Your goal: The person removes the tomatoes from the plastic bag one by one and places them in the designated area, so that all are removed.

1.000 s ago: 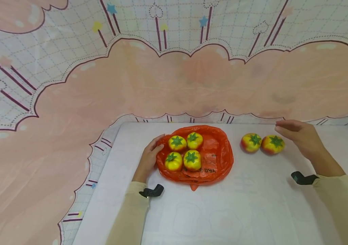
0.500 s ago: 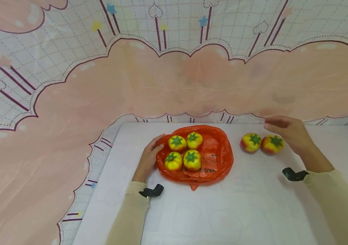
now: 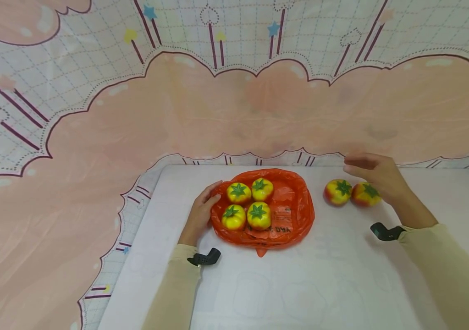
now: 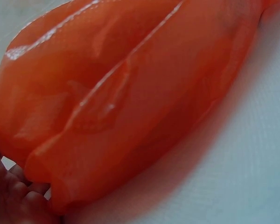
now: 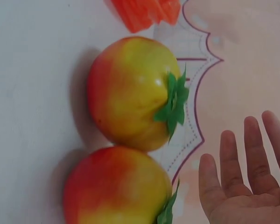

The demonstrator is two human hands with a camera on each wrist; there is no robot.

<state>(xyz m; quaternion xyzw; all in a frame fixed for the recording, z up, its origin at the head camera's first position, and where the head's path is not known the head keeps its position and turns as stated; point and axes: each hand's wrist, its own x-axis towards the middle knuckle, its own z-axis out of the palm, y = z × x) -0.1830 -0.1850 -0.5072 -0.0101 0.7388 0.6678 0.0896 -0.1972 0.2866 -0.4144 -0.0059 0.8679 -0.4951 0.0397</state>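
My left hand [image 3: 199, 213] holds the left rim of a red plastic bag [image 3: 292, 197], which lies spread open on the table. In the left wrist view its curled fingers [image 4: 23, 198] meet the side of the bag [image 4: 130, 102]. Several yellow-red toy tomatoes [image 3: 259, 216] with green star-shaped leaves sit in the bag's left half. To the right of the bag, two more lie side by side: a left tomato [image 3: 336, 192] and a right tomato [image 3: 363, 195]. My right hand [image 3: 383, 176], fingers extended and holding nothing, hovers over the right one and partly covers it.
A white table [image 3: 259, 288] carries everything. Behind it hangs a pink and white patterned cloth [image 3: 234, 114]. Each wrist wears a black camera mount, the left mount [image 3: 204, 257] near the bag's front left and the right mount [image 3: 387, 232] above the table.
My right hand has moved left, from beside the right tomato to above it. My left hand, the bag and the tomatoes have stayed where they were.
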